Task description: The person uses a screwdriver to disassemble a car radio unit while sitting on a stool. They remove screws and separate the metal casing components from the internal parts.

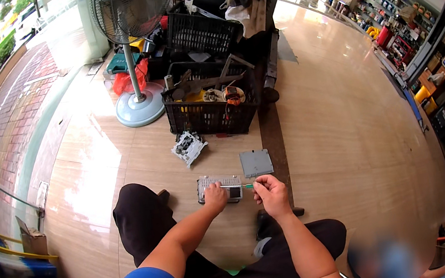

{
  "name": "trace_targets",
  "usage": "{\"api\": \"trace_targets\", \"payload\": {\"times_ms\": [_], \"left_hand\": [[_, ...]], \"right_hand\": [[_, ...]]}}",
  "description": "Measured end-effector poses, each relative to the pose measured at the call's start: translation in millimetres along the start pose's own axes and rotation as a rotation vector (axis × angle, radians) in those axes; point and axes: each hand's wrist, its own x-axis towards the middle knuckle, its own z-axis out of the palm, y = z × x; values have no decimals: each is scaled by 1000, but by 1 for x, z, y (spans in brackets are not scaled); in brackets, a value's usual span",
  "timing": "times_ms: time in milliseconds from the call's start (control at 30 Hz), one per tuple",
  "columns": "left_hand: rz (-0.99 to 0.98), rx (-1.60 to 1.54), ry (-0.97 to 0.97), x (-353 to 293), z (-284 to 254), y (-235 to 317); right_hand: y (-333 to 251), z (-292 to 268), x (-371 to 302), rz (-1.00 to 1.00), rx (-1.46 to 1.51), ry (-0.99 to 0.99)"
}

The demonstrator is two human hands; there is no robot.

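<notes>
On the floor between my legs lies a flat grey metal unit (234, 193) with a dark rectangular patch and a pale, dotted panel along its far side. My left hand (216, 198) rests on its left part, fingers curled and closed; what they pinch is hidden. From the right, my right hand (271, 194) pinches the green handle of a thin screwdriver (248, 186). Its slim shaft points left across the unit toward my left fingertips. A square grey metal cover plate (256, 163) lies just beyond, apart from both hands.
A white-grey frame part (189, 148) lies farther off on the tiles. Behind it stand black crates (211, 108) heaped with tools and a floor fan (140, 102). At the lower right is another person (392, 255), blurred. Stocked shelves (397, 6) line the far right.
</notes>
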Motion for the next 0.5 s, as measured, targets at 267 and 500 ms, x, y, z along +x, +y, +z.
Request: {"api": "trace_targets", "payload": {"times_ms": [267,500], "left_hand": [[-22,-41,-28,-3,5,-5],[36,14,-43,4,-1,1]], "right_hand": [[1,9,1,35,-1,-43],[-4,5,1,50,-34,-22]]}}
